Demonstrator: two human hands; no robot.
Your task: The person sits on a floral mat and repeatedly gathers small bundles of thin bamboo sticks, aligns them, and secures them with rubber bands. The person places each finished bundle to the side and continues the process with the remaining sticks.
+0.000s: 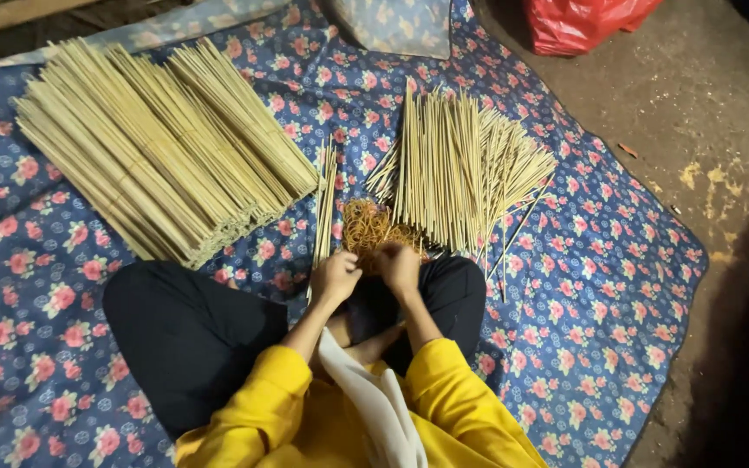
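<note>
Sticks, a thin bunch [326, 204], upright in my left hand [335, 276], just right of the big tied bundles [162, 143].
I see both fists curled shut; right hand [399, 267] meets it over rubber bands [367, 227], loose sticks [461, 169] fanned within reach on the floral quilt [600, 286].

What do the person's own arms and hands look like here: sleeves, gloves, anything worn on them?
Both arms wear bright yellow long sleeves pushed up toward the elbows, leaving the forearms bare. The left hand and right hand are bare, with no gloves; no rings, watch or bands are visible at this size. A white cloth strip hangs down the front between the arms.
</note>
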